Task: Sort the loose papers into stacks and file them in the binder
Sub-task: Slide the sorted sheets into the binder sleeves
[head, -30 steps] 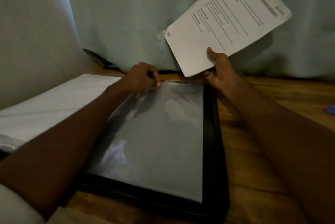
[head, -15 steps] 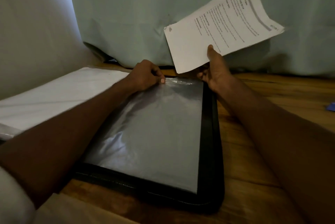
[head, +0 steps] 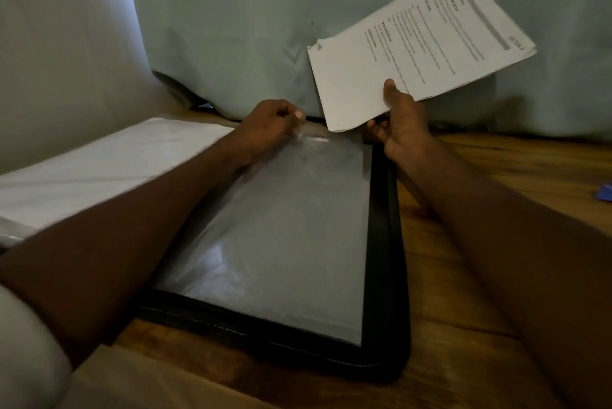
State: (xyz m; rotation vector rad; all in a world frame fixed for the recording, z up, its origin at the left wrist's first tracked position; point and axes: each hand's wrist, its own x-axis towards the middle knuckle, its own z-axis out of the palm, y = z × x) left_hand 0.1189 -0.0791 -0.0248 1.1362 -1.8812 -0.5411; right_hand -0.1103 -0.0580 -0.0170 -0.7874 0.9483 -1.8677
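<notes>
While your left hand [head: 270, 124] pinches the sleeve [head: 281, 226] mouth, your right hand [head: 399, 120] grips unfiled papers [head: 417, 54]; binder [head: 385, 243] filing's barely underway.

You have: one black binder [head: 385, 243], one clear sleeve [head: 281, 236] on top, one held paper sheaf [head: 420, 48], two hands, left [head: 268, 130], right [head: 402, 124].

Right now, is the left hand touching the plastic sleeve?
Touching. The head view shows the left hand pinching the top edge of the sleeve, which lifts and wrinkles at the fingertips.
</notes>
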